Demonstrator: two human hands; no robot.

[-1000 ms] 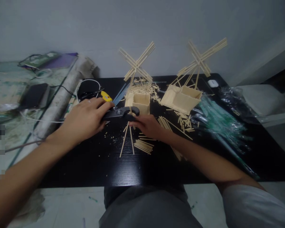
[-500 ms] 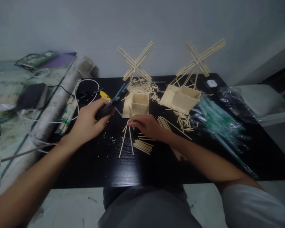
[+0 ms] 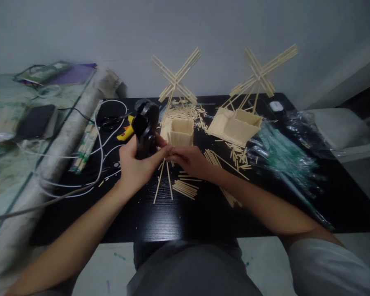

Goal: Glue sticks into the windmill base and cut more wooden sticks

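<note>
- A black wood-grain table [image 3: 160, 226] stretches across the view and bears the work.
- Two pale models of thin wooden sticks stand toward its far side, each with an open-topped box and a four-armed cross raised behind; the right-hand model [image 3: 243, 126] sits at an angle, the left-hand model [image 3: 181, 133] is just beyond the hands.
- Crumpled clear plastic wrapping with green markings [image 3: 290, 152] lies to the right of the right-hand model.
- The left hand [image 3: 135, 164] is wrapped around a black hand tool [image 3: 146, 119], which points upward from the palm; its fingertips meet those of the other hand, and whether they also touch the stick there, I cannot tell.
- The right hand [image 3: 188, 160] is clenched in a pinch on a slim pale wooden stick [image 3: 169, 139]; the stick rises from the fingertips in front of the left-hand model's box, its lower end hidden.
- A yellow tool with an orange part [image 3: 125, 131] lies just left of the black hand tool; a white cable [image 3: 101, 160] loops farther left.
- A row of short pale sticks [image 3: 185, 190] lies nearer the person, below the right hand; a heap of tiny pale stick offcuts [image 3: 185, 112] spreads behind the left-hand model's box.
</note>
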